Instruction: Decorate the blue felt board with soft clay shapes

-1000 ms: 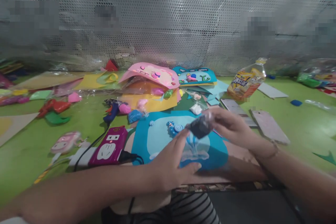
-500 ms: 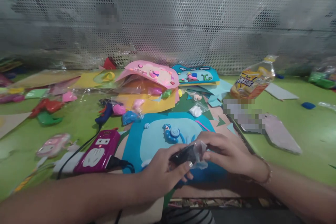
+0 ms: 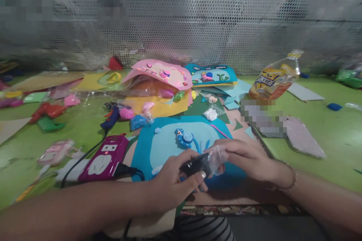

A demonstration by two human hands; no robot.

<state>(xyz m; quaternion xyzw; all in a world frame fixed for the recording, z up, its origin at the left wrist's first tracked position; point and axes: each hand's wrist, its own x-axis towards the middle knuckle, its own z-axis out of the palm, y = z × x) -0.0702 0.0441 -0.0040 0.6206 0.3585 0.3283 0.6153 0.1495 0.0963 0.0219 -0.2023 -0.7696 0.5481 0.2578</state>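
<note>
My left hand [image 3: 181, 177] is closed around a clear plastic bag of black clay [image 3: 195, 165]. The fingers of my right hand [image 3: 246, 162] pinch the loose clear end of the same bag, and its fingertips are partly hidden. Both hands are above the near right part of a blue card [image 3: 141, 139] with a paler blue centre. A blue clay snail [image 3: 185, 138] with a spiral shell lies on the card, beyond my hands. A small light blue clay piece [image 3: 157, 131] sits near the card's upper left corner, and a thin pink stick [image 3: 219, 131] rests at its right.
Left of the card are a purple power strip [image 3: 106, 158] with cables and a dark blue glue gun [image 3: 111, 118]. Bagged clay [image 3: 139, 122] lies beyond. Decorated pink [image 3: 161, 73] and blue [image 3: 209, 75] cards, a drink bottle [image 3: 275, 77] and a phone case [image 3: 304, 137] stand farther off.
My right hand has drawn slightly right, and the clear end of the bag looks more stretched out. My left hand keeps its hold. The view has tilted a little.
</note>
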